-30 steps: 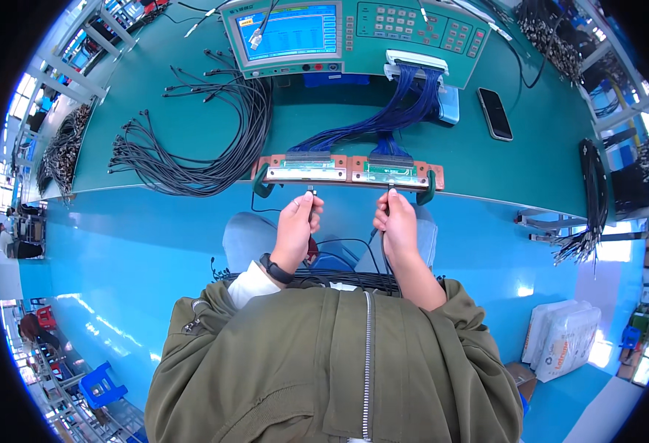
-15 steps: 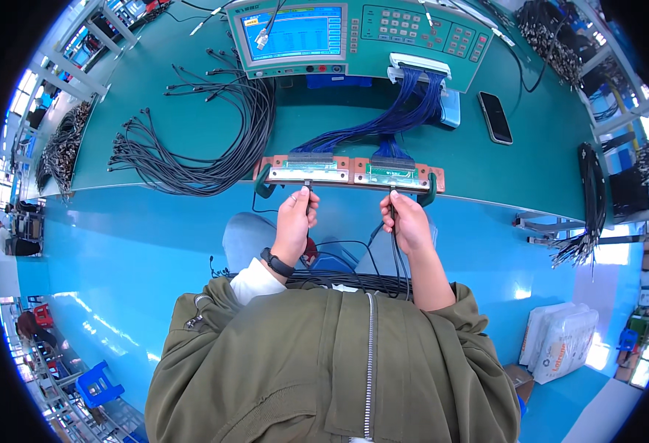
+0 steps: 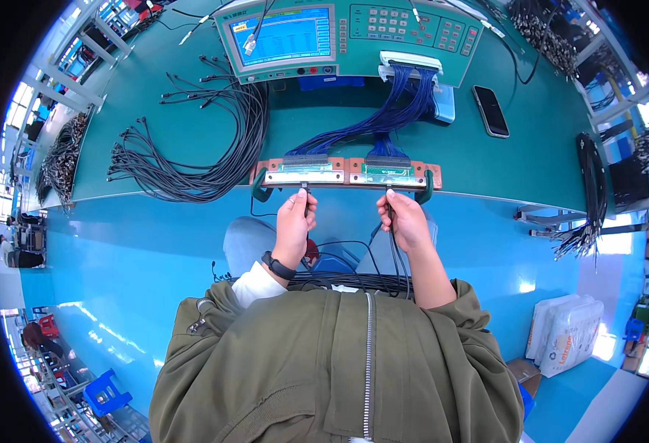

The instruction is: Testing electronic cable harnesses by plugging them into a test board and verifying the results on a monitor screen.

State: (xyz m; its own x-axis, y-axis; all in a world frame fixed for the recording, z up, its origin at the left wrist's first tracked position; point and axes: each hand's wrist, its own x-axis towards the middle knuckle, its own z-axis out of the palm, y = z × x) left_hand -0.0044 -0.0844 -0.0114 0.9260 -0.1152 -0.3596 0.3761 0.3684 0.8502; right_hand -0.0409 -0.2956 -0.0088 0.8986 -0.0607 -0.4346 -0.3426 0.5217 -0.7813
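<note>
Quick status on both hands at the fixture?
Left hand: closed, pinching a black cable end at the left connector board.
Right hand: closed on black cable below the right board.

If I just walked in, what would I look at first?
Probably the big green machine with its bright blue screen at the back of the table. Next, the bundle of black cables spread out on the left side of the table. Right at the front edge, the left hand and the right hand each hold a thin black cable end up to a long orange connector board.
</note>
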